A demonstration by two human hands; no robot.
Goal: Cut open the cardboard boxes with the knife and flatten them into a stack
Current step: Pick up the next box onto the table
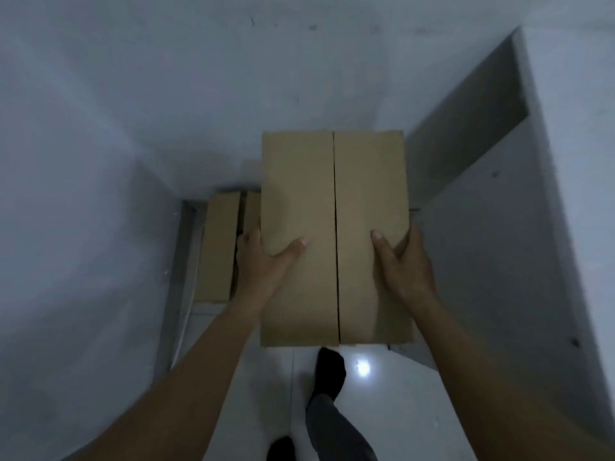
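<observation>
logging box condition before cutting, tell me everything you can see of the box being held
The cardboard box is plain brown, unprinted and rectangular, its long side running away from the person. Its top is two closed flaps meeting at a dark centre seam; no tape shows. It is held level above the pale floor, near other boxes by the wall. The left hand grips its left side and the right hand its right side, each thumb lying on a flap.

Plain tan cardboard box [334, 234], white walls [133, 111], black sock [329, 374]
</observation>
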